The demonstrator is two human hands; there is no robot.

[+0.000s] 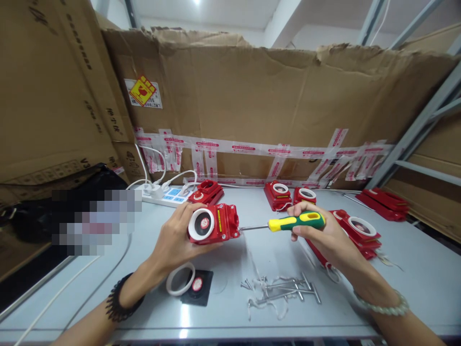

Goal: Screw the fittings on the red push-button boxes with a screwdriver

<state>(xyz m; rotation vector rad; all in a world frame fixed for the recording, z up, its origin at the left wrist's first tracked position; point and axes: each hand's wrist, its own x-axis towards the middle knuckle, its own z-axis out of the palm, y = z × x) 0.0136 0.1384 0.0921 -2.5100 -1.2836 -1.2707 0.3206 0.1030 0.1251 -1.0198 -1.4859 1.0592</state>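
Red, glossy and boxy, a housing [220, 226] with a white ring on its face sits over the middle of the smooth pale bench [414, 269], clasped by the curled left hand [175, 226]. Wrapped round the green-and-yellow handle of a screwdriver [297, 221], the right hand [326, 234] points its slim metal shaft at the housing's right end; tip contact is hard to tell. Smooth surface separates metal T-bars [311, 288] from the near edge. A loose white ring [176, 292] overlaps a square black plate [196, 300]. Torn-topped cardboard [245, 96] borders the far edge.
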